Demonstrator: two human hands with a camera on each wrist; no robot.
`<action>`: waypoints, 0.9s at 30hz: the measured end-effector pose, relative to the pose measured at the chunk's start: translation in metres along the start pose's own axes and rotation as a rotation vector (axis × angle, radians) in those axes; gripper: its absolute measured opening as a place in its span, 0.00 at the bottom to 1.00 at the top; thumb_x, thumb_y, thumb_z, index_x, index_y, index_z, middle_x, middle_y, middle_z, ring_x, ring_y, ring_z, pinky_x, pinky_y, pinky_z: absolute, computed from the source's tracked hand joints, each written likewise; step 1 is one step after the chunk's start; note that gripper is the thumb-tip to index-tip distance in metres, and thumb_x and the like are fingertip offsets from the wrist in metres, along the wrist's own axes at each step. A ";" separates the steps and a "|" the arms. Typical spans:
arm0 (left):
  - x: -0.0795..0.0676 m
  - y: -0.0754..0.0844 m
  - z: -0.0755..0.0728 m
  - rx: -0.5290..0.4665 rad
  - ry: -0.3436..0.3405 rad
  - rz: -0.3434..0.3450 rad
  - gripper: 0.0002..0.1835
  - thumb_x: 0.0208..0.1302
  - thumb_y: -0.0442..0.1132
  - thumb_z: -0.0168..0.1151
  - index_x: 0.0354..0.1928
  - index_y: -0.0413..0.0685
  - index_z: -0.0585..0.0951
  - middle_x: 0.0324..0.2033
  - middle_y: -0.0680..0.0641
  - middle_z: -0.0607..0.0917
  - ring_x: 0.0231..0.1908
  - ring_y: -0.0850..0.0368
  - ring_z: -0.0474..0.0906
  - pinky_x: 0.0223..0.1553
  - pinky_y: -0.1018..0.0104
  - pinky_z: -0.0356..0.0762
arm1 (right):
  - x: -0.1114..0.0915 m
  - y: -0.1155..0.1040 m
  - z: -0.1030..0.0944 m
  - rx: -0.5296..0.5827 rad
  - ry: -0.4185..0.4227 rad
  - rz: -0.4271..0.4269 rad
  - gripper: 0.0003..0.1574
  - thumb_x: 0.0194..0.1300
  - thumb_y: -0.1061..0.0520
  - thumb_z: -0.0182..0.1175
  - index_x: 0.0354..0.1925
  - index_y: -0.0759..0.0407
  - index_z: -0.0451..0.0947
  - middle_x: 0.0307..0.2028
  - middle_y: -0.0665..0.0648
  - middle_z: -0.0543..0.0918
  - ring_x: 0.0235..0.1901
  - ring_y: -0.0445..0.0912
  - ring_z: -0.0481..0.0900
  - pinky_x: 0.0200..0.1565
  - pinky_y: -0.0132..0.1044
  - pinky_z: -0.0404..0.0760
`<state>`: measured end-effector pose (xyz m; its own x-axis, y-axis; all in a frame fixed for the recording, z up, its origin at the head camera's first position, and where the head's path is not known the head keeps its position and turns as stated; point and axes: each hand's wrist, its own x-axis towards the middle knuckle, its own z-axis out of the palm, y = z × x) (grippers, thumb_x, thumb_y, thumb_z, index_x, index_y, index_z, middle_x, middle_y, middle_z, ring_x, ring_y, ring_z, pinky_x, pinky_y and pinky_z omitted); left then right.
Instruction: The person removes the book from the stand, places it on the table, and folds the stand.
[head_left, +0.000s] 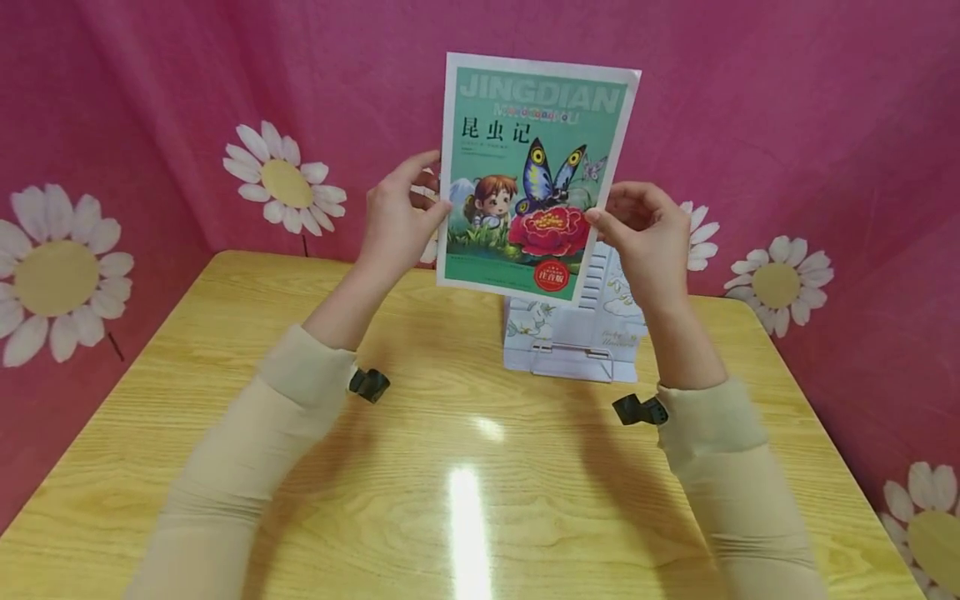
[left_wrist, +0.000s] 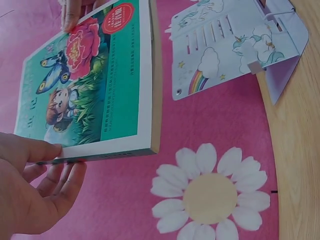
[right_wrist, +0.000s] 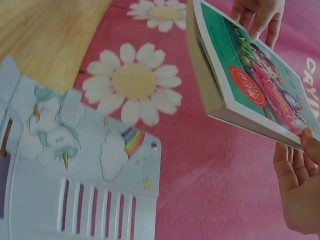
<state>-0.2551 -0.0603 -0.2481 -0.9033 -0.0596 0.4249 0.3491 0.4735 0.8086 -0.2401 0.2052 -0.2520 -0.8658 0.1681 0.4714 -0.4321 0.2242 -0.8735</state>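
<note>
A closed book [head_left: 487, 167] with a green cover, a butterfly and a red flower is held up in the air, its front facing the head camera. My left hand [head_left: 401, 212] pinches its left edge, thumb on the cover and fingers behind. On the opposite edge my right hand [head_left: 648, 237] grips it the same way. Behind and below the book stands a pale book stand [head_left: 577, 333] printed with unicorns, partly hidden by the book in the head view. The right wrist view shows the thick page block under the book [right_wrist: 245, 85] and the slotted stand [right_wrist: 85, 165].
The stand sits toward the back of a light wooden table [head_left: 420, 433]. A pink curtain [head_left: 360, 67] with large white daisies hangs close behind and along both sides of the table.
</note>
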 end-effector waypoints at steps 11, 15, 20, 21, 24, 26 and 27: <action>-0.026 -0.012 -0.047 0.029 -0.018 0.015 0.29 0.58 0.32 0.65 0.62 0.51 0.74 0.41 0.43 0.82 0.38 0.52 0.81 0.41 0.64 0.81 | -0.022 0.005 0.034 0.120 -0.063 -0.031 0.28 0.52 0.59 0.70 0.54 0.54 0.78 0.31 0.50 0.83 0.29 0.41 0.81 0.33 0.30 0.83; -0.037 -0.021 -0.059 0.073 -0.033 -0.003 0.28 0.58 0.34 0.65 0.62 0.51 0.74 0.41 0.42 0.82 0.39 0.53 0.79 0.37 0.72 0.77 | -0.030 0.012 0.046 0.117 -0.100 -0.064 0.31 0.53 0.61 0.70 0.56 0.55 0.76 0.31 0.49 0.83 0.28 0.41 0.81 0.32 0.32 0.83; -0.049 -0.033 -0.072 0.083 -0.077 -0.057 0.28 0.59 0.35 0.65 0.64 0.51 0.73 0.43 0.41 0.80 0.38 0.52 0.76 0.32 0.79 0.75 | -0.041 0.021 0.061 0.136 -0.137 -0.058 0.31 0.53 0.64 0.69 0.56 0.56 0.76 0.29 0.48 0.82 0.26 0.40 0.81 0.31 0.33 0.83; -0.052 -0.035 -0.074 0.078 -0.087 -0.075 0.29 0.59 0.35 0.65 0.64 0.51 0.72 0.42 0.41 0.80 0.38 0.53 0.76 0.32 0.79 0.76 | -0.043 0.023 0.064 0.141 -0.142 -0.047 0.31 0.53 0.65 0.69 0.56 0.57 0.76 0.29 0.48 0.82 0.26 0.40 0.80 0.30 0.33 0.83; -0.060 -0.044 -0.079 0.057 -0.115 -0.141 0.29 0.59 0.34 0.65 0.64 0.51 0.72 0.42 0.42 0.79 0.37 0.54 0.76 0.31 0.75 0.80 | -0.050 0.029 0.072 0.138 -0.180 -0.008 0.31 0.53 0.64 0.69 0.57 0.58 0.76 0.29 0.49 0.82 0.26 0.39 0.80 0.31 0.35 0.84; -0.063 -0.049 -0.082 0.048 -0.135 -0.178 0.30 0.60 0.34 0.64 0.65 0.50 0.71 0.42 0.42 0.78 0.36 0.55 0.77 0.31 0.71 0.82 | -0.053 0.032 0.076 0.121 -0.206 0.019 0.31 0.54 0.63 0.69 0.58 0.57 0.75 0.30 0.50 0.82 0.27 0.39 0.80 0.31 0.36 0.84; -0.065 -0.052 -0.083 0.040 -0.145 -0.193 0.29 0.60 0.35 0.64 0.65 0.50 0.71 0.42 0.43 0.78 0.36 0.55 0.78 0.32 0.69 0.83 | -0.054 0.034 0.077 0.114 -0.219 0.036 0.31 0.54 0.62 0.69 0.58 0.57 0.75 0.30 0.50 0.81 0.27 0.39 0.80 0.31 0.37 0.84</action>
<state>-0.1943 -0.1539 -0.2839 -0.9797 -0.0274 0.1987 0.1587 0.5000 0.8513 -0.2274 0.1295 -0.3169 -0.9098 -0.0405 0.4130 -0.4149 0.1102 -0.9032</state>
